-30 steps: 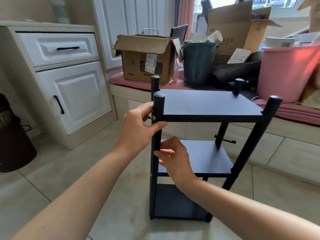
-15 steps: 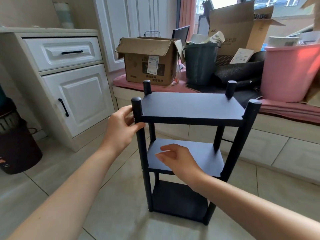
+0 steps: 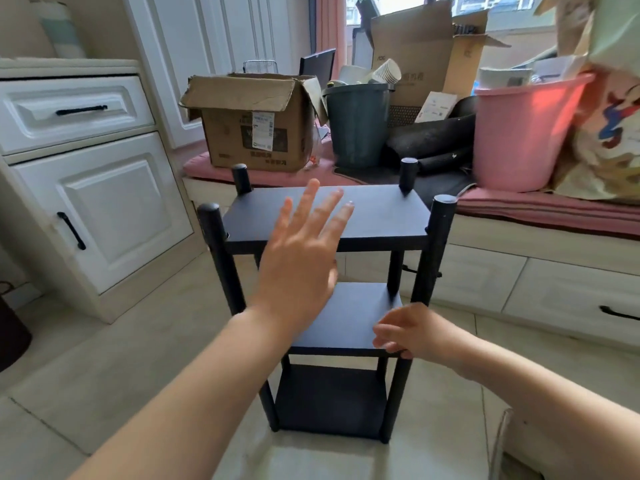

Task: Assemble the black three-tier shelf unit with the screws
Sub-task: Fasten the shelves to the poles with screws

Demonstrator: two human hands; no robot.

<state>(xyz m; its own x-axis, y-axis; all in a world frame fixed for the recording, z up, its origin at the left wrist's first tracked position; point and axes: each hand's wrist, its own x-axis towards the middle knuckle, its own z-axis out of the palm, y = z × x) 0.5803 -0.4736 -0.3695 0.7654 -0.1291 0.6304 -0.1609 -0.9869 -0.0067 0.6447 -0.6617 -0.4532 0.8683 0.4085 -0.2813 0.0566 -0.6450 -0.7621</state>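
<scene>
At the left stands a white cabinet [image 3: 86, 188] with a drawer and a door, both with black handles, and the tiled floor [image 3: 104, 368] runs from its foot toward the middle of the view. There the black three-tier shelf unit [image 3: 325, 216] stands upright on the floor, just in front of the window bench [image 3: 519, 216], with all three boards seated between four round posts whose tops rise above the top board. The left hand [image 3: 298, 268] hangs over the front edge of the top board with its fingers spread and straight, gripping nothing; whether the fingertips touch the board cannot be told. Lower and to the right, the right hand [image 3: 412, 332] sits at the front right corner of the middle board, fingers loosely curled; it looks to touch the edge there, but whether it pinches a screw or anything else cannot be told. No screws or tool show. The unit looks fully built, so the step in hand is probably a last check of firmness. The next move calls for pressing or rocking the frame and feeling each corner joint for play. On the bench behind sit a cardboard box [image 3: 256, 126], a dark bin [image 3: 356, 126] and a pink tub [image 3: 523, 133].
</scene>
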